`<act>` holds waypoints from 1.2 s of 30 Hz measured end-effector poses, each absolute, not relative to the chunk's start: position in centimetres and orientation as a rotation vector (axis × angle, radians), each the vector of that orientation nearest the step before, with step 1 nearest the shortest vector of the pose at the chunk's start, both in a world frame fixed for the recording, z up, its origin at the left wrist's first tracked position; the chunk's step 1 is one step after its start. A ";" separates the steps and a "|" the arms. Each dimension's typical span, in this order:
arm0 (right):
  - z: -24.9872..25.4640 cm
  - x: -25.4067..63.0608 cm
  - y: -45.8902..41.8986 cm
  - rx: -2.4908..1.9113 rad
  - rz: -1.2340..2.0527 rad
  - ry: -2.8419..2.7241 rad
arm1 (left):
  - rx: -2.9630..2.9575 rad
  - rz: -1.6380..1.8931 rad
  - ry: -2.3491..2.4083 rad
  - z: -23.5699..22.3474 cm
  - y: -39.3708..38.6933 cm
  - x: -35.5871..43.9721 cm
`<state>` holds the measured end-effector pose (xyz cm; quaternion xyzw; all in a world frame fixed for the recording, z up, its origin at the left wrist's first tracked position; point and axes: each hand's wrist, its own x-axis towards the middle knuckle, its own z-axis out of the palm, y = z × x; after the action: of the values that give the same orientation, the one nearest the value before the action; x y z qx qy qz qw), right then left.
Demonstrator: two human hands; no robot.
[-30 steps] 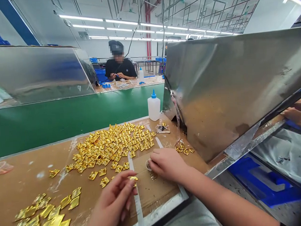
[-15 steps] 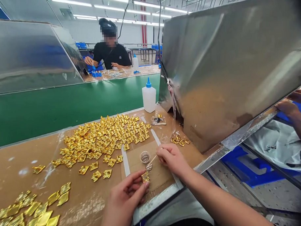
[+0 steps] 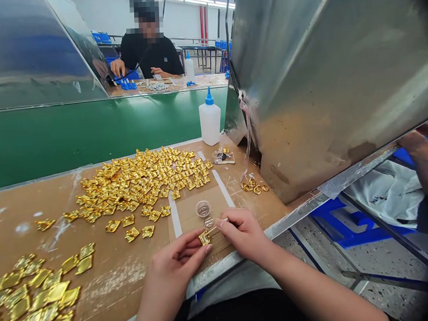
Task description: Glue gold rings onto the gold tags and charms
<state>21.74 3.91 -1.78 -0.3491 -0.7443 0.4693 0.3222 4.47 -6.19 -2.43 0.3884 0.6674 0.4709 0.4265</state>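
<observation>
My left hand (image 3: 177, 265) pinches a small gold metal piece (image 3: 204, 237) between thumb and fingertips, near the table's front edge. In my right hand (image 3: 246, 232) is a thin pale stick (image 3: 214, 228), its tip at the gold piece; whether it touches, I cannot tell. Just beyond the fingers, a small clear round cup (image 3: 202, 208) stands on a cardboard sheet (image 3: 187, 213). A small shiny clear piece (image 3: 208, 222) lies between the cup and the held part. Many similar gold pieces (image 3: 144, 179) are heaped to the left.
A white squeeze bottle (image 3: 210, 124) with a blue tip stands behind the cardboard. Gold rings (image 3: 256, 187) lie beside a large metal hood (image 3: 320, 96) on the right. More gold pieces (image 3: 46, 295) lie front left. Across the green belt (image 3: 93, 132) sits a co-worker (image 3: 150, 55).
My right hand has brought the stick down and left to the gold piece in my left hand. The view has tilted downward.
</observation>
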 end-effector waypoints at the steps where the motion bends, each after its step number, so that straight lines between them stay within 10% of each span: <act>1: -1.8 21.8 3.9 -0.915 1.225 -1.964 | 0.970 1.175 1.659 -2.4 -6.2 4.5; 24: -0.4 19.7 7.5 -0.962 0.883 -2.230 | 0.949 1.217 1.651 -2.5 -6.4 4.3; 36: -1.3 21.4 5.0 -0.914 1.476 -1.828 | 0.901 1.275 1.616 -2.4 -6.0 4.7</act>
<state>21.38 5.03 -1.25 -0.3451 -0.6905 0.5575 0.3054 4.65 -5.98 -2.36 0.3615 0.6483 0.5116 0.4327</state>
